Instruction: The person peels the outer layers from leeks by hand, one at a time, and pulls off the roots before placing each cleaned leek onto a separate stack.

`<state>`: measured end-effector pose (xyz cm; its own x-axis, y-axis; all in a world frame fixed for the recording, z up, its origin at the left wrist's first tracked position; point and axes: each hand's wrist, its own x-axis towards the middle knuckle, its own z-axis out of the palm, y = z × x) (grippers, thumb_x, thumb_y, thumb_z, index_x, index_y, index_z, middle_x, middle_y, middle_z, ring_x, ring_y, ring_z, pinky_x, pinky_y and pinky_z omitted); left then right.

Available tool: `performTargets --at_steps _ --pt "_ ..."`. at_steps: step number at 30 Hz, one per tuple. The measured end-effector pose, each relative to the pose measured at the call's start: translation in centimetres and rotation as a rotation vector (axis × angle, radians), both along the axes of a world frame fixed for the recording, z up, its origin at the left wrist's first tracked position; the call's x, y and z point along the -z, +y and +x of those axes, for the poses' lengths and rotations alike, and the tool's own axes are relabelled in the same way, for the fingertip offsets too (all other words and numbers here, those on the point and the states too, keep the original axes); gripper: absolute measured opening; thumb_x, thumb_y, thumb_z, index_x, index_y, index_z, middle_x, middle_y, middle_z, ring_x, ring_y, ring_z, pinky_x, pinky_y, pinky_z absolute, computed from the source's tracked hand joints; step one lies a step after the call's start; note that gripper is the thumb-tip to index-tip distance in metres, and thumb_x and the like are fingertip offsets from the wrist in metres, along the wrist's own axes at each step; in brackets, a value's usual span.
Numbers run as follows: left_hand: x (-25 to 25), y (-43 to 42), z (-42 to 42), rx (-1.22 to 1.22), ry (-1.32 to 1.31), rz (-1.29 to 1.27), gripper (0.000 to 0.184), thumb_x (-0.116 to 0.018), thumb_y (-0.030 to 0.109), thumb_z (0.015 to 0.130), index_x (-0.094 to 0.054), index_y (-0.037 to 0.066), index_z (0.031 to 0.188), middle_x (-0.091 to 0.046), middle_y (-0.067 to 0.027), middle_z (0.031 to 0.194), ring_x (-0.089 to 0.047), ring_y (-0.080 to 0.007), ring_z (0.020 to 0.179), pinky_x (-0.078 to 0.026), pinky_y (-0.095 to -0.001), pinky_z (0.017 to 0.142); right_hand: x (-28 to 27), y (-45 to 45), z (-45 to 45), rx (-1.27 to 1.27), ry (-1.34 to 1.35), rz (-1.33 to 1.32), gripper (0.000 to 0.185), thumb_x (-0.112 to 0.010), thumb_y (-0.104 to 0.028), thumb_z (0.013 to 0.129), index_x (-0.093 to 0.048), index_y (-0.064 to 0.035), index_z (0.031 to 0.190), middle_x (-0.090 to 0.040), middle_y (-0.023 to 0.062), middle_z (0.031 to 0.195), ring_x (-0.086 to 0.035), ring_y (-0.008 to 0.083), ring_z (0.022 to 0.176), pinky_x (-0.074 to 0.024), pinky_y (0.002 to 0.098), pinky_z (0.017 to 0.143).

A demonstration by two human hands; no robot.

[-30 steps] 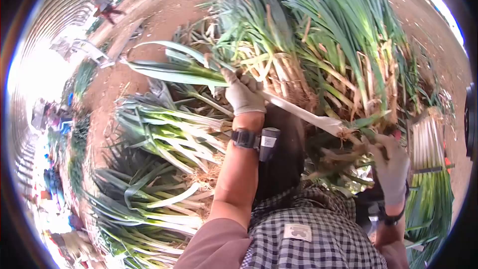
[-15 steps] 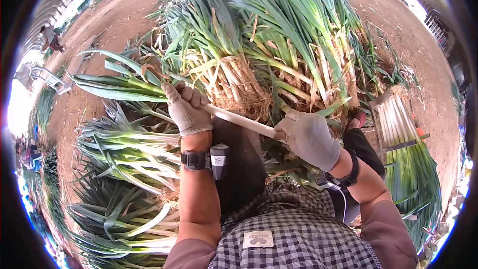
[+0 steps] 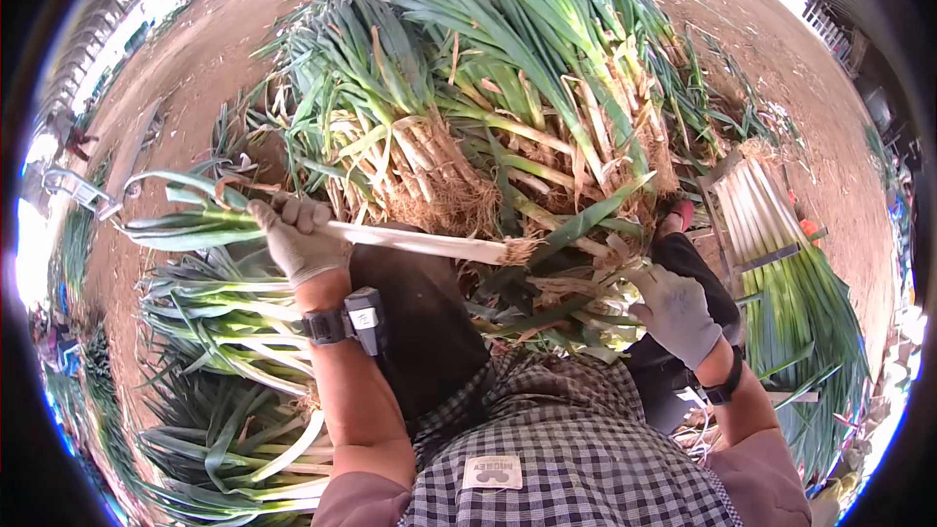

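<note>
A long leek (image 3: 420,240) lies across the middle of the view, its white stem and root end pointing right. My left hand (image 3: 301,234), in a pale work glove, is closed around it near the green leaves. My right hand (image 3: 675,310), gloved too, is off the stem, low and to the right of the roots. Its fingers are curled together at a heap of stripped leaves and dry skins (image 3: 576,298); what they hold, if anything, blends into that heap.
Big upright bunches of leeks (image 3: 439,161) stand ahead, roots toward me. More leeks (image 3: 229,307) lie in piles at my left. On the right, a wooden rack (image 3: 717,210) holds trimmed leeks (image 3: 781,263). Dirt floor (image 3: 224,49) stretches behind.
My right hand has let go of the stem and moved down and right. My left hand has shifted left with the leek, and its root end now shows.
</note>
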<state>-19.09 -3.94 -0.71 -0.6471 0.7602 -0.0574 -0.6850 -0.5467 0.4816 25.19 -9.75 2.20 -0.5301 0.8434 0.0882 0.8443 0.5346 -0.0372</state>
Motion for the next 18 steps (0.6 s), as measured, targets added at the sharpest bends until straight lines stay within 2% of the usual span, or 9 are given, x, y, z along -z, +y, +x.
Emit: performTargets --at_steps 5,7,8,9,11,13,16,17,18 --pt "-0.7 -8.3 -9.1 -0.143 0.451 -0.080 0.016 -0.048 0.026 0.100 -0.052 0.013 0.093 -0.038 0.0074 0.062 -0.034 -0.0055 0.049 -0.030 -0.0216 0.044 -1.3 1.6 -2.2 0.014 0.251 0.006 0.039 -0.067 -0.026 0.082 -0.060 -0.0104 0.117 -0.063 0.0127 0.092 -0.064 0.0314 0.081 -0.0520 0.0396 0.067" --pt "-1.2 -14.4 -13.6 -0.409 0.480 -0.372 0.010 -0.046 0.020 0.100 -0.053 0.014 0.095 -0.037 0.0074 0.062 -0.035 -0.0047 0.050 -0.029 -0.0205 0.044 0.2 2.8 -2.0 -0.003 0.184 -0.063 0.036 -0.065 -0.028 0.083 -0.061 -0.0099 0.114 -0.065 0.0135 0.097 -0.064 0.0309 0.082 -0.0513 0.0412 0.069" --pt "2.7 -19.3 -21.5 -0.223 0.302 -0.197 0.008 -0.046 0.018 0.099 -0.052 0.014 0.096 -0.034 0.0077 0.062 -0.033 -0.0041 0.049 -0.028 -0.0196 0.043 1.3 3.4 -2.0 -0.003 0.186 -0.057 0.035 -0.064 -0.031 0.083 -0.063 -0.0092 0.110 -0.066 0.0138 0.095 -0.064 0.0308 0.082 -0.0508 0.0427 0.069" --pt "-0.4 -22.1 -19.5 -0.442 0.331 -0.497 0.012 -0.049 0.024 0.099 -0.052 0.015 0.090 -0.032 0.0074 0.059 -0.030 -0.0044 0.046 -0.027 -0.0202 0.042 1.7 3.8 -2.2 -0.006 0.190 -0.050 0.035 -0.064 -0.031 0.083 -0.063 -0.0092 0.110 -0.066 0.0138 0.095 -0.064 0.0308 0.082 -0.0508 0.0427 0.069" --pt "-0.2 -31.3 -23.7 -0.294 0.455 -0.538 0.024 -0.052 0.034 0.097 -0.054 0.015 0.083 -0.037 0.0070 0.060 -0.035 -0.0051 0.048 -0.033 -0.0202 0.043 2.3 4.6 -2.5 -0.014 0.192 -0.151 0.031 -0.064 -0.032 0.083 -0.065 -0.0089 0.104 -0.066 0.0129 0.087 -0.064 0.0306 0.082 -0.0508 0.0424 0.069" --pt "0.6 -38.9 -27.4 -0.474 0.396 -1.020 0.037 -0.052 0.041 0.095 -0.064 0.007 0.089 -0.057 0.0009 0.069 -0.051 -0.0104 0.057 -0.045 -0.0247 0.052 3.2 5.5 -2.9 -0.036 0.196 -0.160 0.028 -0.063 -0.032 0.084 -0.065 -0.0084 0.100 -0.067 0.0132 0.083 -0.065 0.0323 0.082 -0.0508 0.0431 0.070" --pt "3.7 -50.1 -35.4 -0.823 0.418 -1.444 0.045 -0.052 0.042 0.095 -0.061 0.003 0.115 -0.062 -0.0062 0.081 -0.058 -0.0148 0.064 -0.049 -0.0277 0.056 3.8 7.4 -4.5 -0.082 0.200 -0.206 0.027 -0.062 -0.033 0.085 -0.065 -0.0080 0.097 -0.068 0.0141 0.085 -0.065 0.0339 0.081 -0.0508 0.0441 0.071" --pt "4.1 -50.9 -36.8 -0.884 0.492 -1.478 0.050 -0.052 0.042 0.095 -0.060 0.002 0.124 -0.064 -0.0086 0.085 -0.060 -0.0163 0.067 -0.050 -0.0287 0.058 3.7 8.2 -5.5 -0.077 0.243 -0.279 0.028 -0.061 -0.033 0.086 -0.065 -0.0078 0.096 -0.068 0.0147 0.085 -0.065 0.0344 0.081 -0.0506 0.0444 0.071" --pt "3.4 -50.3 -35.8 -0.709 0.925 -1.609 0.052 -0.055 0.042 0.093 -0.060 0.000 0.124 -0.067 -0.0139 0.096 -0.066 -0.0203 0.080 -0.055 -0.0317 0.071 3.6 9.0 -6.4 -0.073 0.283 -0.353 0.028 -0.061 -0.033 0.086 -0.065 -0.0076 0.095 -0.068 0.0153 0.085 -0.065 0.0349 0.081 -0.0505 0.0448 0.071"
